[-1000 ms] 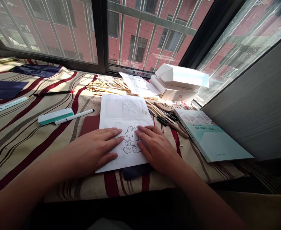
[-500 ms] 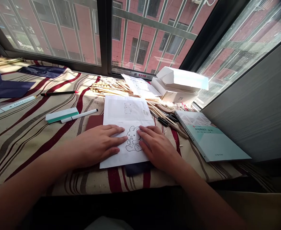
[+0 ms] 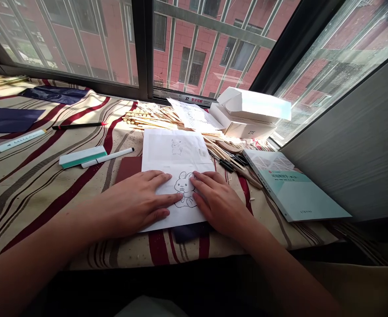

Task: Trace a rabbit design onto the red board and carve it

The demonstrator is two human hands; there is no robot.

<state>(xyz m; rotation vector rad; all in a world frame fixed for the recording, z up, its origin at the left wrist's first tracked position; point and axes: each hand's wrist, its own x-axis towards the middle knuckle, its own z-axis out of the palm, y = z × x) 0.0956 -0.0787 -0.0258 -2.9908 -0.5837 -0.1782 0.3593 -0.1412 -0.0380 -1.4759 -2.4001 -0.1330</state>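
Note:
A white sheet of paper (image 3: 160,154) lies before me, with a small cartoon figure near its top and a bunny drawing (image 3: 183,185) lower down. My left hand (image 3: 144,198) rests flat on the sheet's lower left, fingers stretched; one fingertip touches the bunny. Over the right edge of the drawing lies my right hand (image 3: 218,198), fingers extended and part of the bunny hidden beneath them. Neither hand grips anything. Under the sheet, a dark red piece (image 3: 127,169) shows at the left and a dark blue piece (image 3: 190,233) at the front.
A teal and white box (image 3: 83,157) and a white marker (image 3: 108,157) lie to the left. Behind are thin wooden sticks (image 3: 154,118), another printed sheet (image 3: 197,118) and an open white box (image 3: 246,125). At right sits a pale green book (image 3: 299,193), beside black pens (image 3: 226,165).
My left hand has shifted slightly right and down, its finger now further over the bunny. The right hand stays nearly in place. The view has moved a little.

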